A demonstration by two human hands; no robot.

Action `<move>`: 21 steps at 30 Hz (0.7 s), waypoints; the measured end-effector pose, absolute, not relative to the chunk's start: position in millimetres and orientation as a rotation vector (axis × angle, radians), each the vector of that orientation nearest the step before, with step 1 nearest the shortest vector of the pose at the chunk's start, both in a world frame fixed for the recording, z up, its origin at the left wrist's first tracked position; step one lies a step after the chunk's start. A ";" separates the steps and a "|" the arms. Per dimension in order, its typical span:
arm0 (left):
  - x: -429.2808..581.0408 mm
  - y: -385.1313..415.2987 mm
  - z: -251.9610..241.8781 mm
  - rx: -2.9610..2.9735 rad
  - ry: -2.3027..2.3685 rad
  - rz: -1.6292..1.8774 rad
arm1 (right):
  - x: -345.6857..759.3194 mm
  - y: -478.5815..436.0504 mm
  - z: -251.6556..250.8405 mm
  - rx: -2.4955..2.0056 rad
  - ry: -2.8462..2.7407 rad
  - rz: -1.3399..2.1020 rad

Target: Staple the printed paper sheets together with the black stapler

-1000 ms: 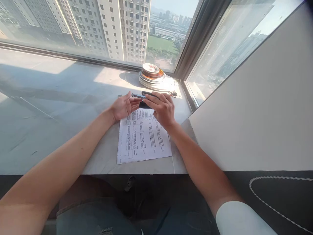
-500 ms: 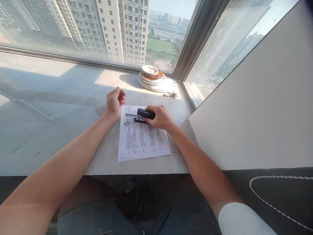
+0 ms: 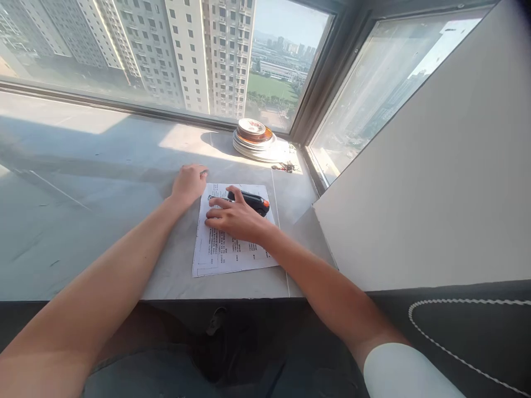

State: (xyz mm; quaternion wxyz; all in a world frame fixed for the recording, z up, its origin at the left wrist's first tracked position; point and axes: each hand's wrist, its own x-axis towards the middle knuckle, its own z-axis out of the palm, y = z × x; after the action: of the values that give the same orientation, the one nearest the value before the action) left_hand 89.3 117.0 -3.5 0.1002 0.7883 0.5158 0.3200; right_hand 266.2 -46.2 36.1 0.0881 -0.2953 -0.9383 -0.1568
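A black stapler [image 3: 254, 202] with an orange-red patch at its end lies on a printed sheet of paper [image 3: 207, 257]. Part of its metal rail shows past the fingers. My right hand [image 3: 238, 220] is spread over the paper beside the stapler, fingers bent and apart, one fingertip near the stapler's front. What lies under those fingers is hidden. On the counter at the sheet's upper left corner rests my left hand [image 3: 188, 185], its fingers closed. A small greyish bit shows at its fingertips, too small to name.
Stacked plates [image 3: 254, 141] stand by the window corner, with a small dark tangled item [image 3: 284, 167] in front of them. A white wall panel [image 3: 423, 182] rises on the right. The grey counter's [image 3: 244, 288] front edge runs above my legs, and a beaded cord [image 3: 423, 326] hangs at lower right.
My right hand has let go of the stapler and moved left across the paper, covering where a small metal strip lay. My left hand has turned over, palm lower. The view has shifted slightly.
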 end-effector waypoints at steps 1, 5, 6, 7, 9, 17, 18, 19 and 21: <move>88.9 116.1 -2.9 2.339 1.537 0.909 | 265.8 -46.9 36.5 -0.855 -2.794 -0.466; 86.7 110.5 5.4 2.306 1.653 0.913 | 264.8 -48.8 39.1 -0.767 -2.690 -0.409; 86.5 109.1 7.4 2.300 1.669 0.906 | 268.0 -48.0 40.2 -0.807 -2.608 -0.390; 86.5 108.0 9.0 2.296 1.678 0.897 | 274.0 -46.2 41.5 -0.886 -2.497 -0.377; 87.0 106.7 10.9 2.286 1.689 0.891 | 296.1 -39.6 43.6 -1.115 -2.210 -0.363; 97.5 103.6 17.1 2.426 1.383 1.237 | 411.6 1.5 10.7 -1.826 -1.494 -0.106; 99.9 101.8 18.5 2.455 1.318 1.266 | 413.6 3.8 6.7 -1.877 -1.500 -0.054; 102.2 99.7 19.8 2.483 1.257 1.277 | 412.1 4.8 5.0 -1.894 -1.509 -0.028; 106.0 96.2 21.3 2.523 1.158 1.262 | 400.5 2.9 8.7 -1.804 -1.519 -0.056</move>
State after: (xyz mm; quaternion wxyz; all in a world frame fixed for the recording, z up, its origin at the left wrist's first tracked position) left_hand 106.0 96.2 21.3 0.0461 0.8265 0.3793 0.4134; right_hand 400.5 2.9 8.7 0.3814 -0.7071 -0.5951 -0.0220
